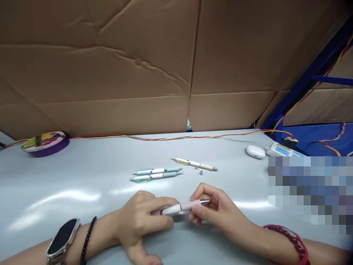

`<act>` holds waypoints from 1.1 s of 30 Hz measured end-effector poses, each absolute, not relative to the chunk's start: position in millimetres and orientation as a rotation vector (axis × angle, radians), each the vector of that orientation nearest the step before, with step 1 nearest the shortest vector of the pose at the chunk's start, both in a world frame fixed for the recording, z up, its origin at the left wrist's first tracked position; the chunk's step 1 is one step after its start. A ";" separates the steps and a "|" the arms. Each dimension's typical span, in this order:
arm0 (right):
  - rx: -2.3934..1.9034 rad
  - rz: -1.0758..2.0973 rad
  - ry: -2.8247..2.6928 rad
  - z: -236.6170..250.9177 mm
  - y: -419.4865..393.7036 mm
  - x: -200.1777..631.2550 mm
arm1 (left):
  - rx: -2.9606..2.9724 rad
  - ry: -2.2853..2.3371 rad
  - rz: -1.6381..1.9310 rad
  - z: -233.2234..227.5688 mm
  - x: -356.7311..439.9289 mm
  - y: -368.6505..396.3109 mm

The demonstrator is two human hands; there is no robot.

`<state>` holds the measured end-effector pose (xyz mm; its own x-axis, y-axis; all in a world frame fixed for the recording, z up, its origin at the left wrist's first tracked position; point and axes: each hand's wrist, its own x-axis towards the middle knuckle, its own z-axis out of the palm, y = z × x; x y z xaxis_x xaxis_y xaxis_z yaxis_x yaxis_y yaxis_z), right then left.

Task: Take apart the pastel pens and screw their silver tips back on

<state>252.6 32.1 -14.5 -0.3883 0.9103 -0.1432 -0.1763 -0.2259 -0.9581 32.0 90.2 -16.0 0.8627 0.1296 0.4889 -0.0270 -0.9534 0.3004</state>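
A pink and white pen with a silver tip lies across between my two hands, just over the table. My left hand grips its rear end between the fingers, thumb held apart below. With thumb and fingers my right hand pinches the pink front part near the metal tip, which points right. Beyond the hands, a blue and white pen and a green and white pen lie side by side. A cream and white pen rests to their right, and two small grey pieces lie by it.
A round purple-sided box stands at the back left. At the back right are a white earbud case and a power strip. Red and yellow wires run along the table's back edge, before a cardboard wall.
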 end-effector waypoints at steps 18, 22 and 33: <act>-1.126 1.602 -1.461 -11.1 23.4 251.3 | 2.738 0.053 1.013 -21.8 26.9 90.2; -1.146 1.571 -1.488 -7.6 25.5 252.0 | 2.741 0.063 0.984 -22.7 28.7 90.2; -1.235 1.105 -2.143 -5.8 19.8 258.1 | 2.879 -0.029 0.877 -21.0 26.3 88.0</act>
<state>258.1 19.8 -5.8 -0.5111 0.8592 -0.0229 0.5171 0.2860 -0.8068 26.3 88.0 -21.0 0.8308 0.0199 0.5561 -0.0566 -0.9912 0.1200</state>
